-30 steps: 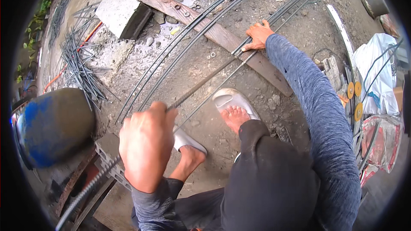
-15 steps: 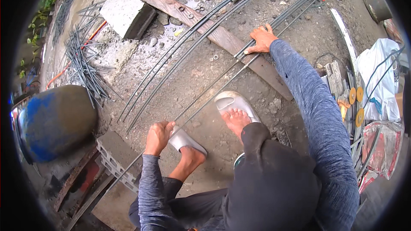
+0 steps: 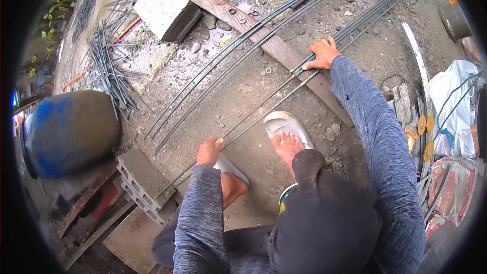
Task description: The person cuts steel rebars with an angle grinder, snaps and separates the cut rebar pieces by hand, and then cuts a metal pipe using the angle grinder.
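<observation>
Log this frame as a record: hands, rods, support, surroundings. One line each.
Left hand: low on the metal rods; exact grip hidden
Right hand: on the same rods, farther up, by the plank; exact grip unclear
Rods: slant from upper right to lower left
Support: wooden plank, crossing beneath the rods
Left side: rod pile, blue-and-brown drum, grey hollow block
Right side: white bag, yellow discs
</observation>
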`<state>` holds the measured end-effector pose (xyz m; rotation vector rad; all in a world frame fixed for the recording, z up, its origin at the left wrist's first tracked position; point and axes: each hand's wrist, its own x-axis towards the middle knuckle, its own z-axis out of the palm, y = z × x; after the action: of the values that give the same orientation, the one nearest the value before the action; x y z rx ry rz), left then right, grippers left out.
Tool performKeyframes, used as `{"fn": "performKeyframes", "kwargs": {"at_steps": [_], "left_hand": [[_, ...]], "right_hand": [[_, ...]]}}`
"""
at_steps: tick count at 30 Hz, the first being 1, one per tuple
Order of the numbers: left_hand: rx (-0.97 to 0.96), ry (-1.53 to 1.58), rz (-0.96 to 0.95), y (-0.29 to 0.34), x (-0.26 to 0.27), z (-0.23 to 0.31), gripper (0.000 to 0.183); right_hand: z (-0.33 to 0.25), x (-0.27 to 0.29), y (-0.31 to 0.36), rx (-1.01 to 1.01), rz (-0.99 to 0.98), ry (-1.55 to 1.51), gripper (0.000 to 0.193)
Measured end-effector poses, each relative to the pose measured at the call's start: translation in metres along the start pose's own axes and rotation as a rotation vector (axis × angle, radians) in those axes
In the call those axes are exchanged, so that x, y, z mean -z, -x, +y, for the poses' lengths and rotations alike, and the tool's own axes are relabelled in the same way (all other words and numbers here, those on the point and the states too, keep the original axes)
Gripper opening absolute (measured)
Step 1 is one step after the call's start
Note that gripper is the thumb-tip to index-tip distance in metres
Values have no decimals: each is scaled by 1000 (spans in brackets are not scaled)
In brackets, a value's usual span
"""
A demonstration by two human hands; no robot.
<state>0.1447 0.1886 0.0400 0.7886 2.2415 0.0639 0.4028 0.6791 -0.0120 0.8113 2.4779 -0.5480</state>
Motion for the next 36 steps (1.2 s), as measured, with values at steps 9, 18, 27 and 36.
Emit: {"fn": "performKeyframes", "kwargs": {"at_steps": [9,18,27,36], "left_hand": [[-10,72,163,88,103,21,45],[180,-617,1534,7,390,-78,38],[-159,70,27,2,48,-6,54],[-61,287,226,15,-64,-46,34]], "right_hand": [[21,-18,14,-1,167,-86,79],[-22,-2,-4,14,97,-90,83],[-7,-17,1,-6,141,-81,79],[-21,-1,1,134,245,-183,75]]}}
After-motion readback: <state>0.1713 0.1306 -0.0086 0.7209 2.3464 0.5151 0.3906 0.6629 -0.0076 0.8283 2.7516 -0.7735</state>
